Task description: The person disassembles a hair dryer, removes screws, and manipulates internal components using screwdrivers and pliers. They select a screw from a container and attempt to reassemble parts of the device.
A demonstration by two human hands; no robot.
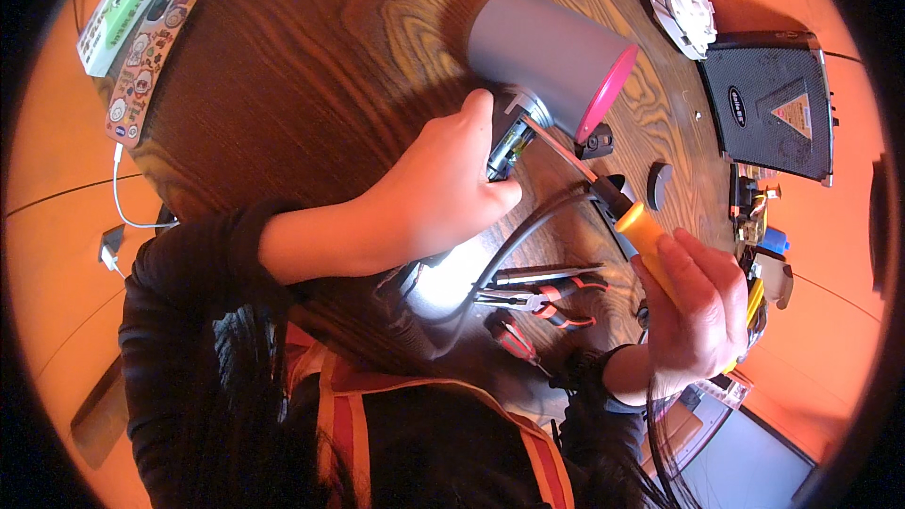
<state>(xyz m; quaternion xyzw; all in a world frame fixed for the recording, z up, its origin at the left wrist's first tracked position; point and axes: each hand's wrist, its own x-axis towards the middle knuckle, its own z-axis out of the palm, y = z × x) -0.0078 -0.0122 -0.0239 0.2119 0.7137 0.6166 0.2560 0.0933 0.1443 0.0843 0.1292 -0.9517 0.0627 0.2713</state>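
Observation:
A grey hair dryer (542, 47) with a pink rim lies on its side, its barrel end facing right. My left hand (429, 165) is closed around its handle, where electronic parts (512, 149) show through an opening near the barrel. From the right, my right hand (702, 311) grips a screwdriver (649, 238) by its yellow handle. The slim shaft slants up and left, and its tip reaches the opened part of the handle; whether it touches a screw is too small to tell. My left fingers hide most of the handle.
Pliers (566, 304) with red and black grips and a red-handled tool (514, 335) lie near me, beside a bright light (443, 283). A black cable (514, 238) curves past them. At left are a phone (141, 85) and box (127, 14); a black speaker-like case (771, 108) stands right.

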